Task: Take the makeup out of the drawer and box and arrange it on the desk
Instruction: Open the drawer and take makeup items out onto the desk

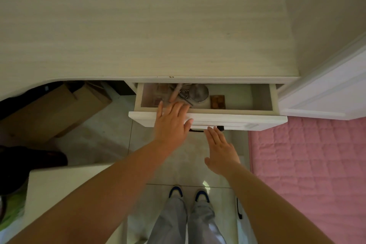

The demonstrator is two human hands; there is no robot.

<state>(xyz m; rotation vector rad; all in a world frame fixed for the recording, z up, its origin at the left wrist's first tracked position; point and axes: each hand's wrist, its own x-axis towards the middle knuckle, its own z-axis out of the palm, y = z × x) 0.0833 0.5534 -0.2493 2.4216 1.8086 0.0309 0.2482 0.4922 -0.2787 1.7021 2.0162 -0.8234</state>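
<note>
A white drawer [237, 120] stands pulled out below the pale wooden desk [138, 25]. Inside lie a round silver compact [199, 93], a small brown palette [217, 101], a pinkish tube [175, 93] and other makeup at the left. My left hand [171, 123] reaches over the drawer's front edge with fingers spread straight, its fingertips above the makeup, holding nothing. My right hand [220, 151] hovers flat just below the drawer's dark handle [219, 128], fingers straight and empty.
A cardboard box [59, 111] sits on the floor under the desk at the left. A pink quilted bed [309, 174] lies at the right, with a white panel [326, 93] beside the drawer. A white surface [65, 188] is at lower left. My feet stand on tiled floor.
</note>
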